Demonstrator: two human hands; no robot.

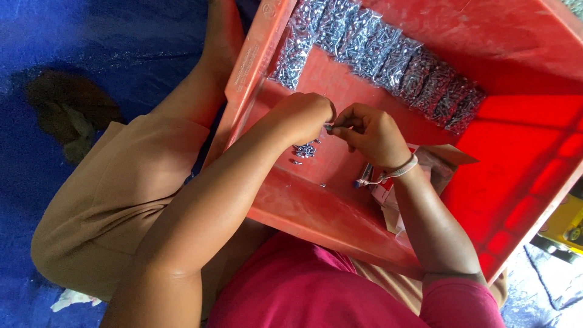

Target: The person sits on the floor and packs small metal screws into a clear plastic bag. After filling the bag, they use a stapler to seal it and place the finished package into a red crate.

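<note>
The person sits on a blue floor covering [91,36] with a big red plastic crate [522,152] tipped across their lap, and both hands are working inside it. The left hand [303,115] is curled almost into a fist, fingers drawn in tight, its fingertips pressed together on something small and silvery that I take to be a screw [328,127]; the piece is too tiny to make out clearly. The right hand [370,133] meets it from the other side, fingers bent and pinched close at the same spot, so the two hands touch at their tips. A pale band [404,169] circles the right wrist.

Just below the left hand, a little heap of loose screws [305,149] lies on the crate floor. Along the far wall runs a row of clear packets of screws [388,61], packed side by side. Under the right wrist sit a torn cardboard box [443,159] and a small dark tool [364,176], which I can't identify.
</note>
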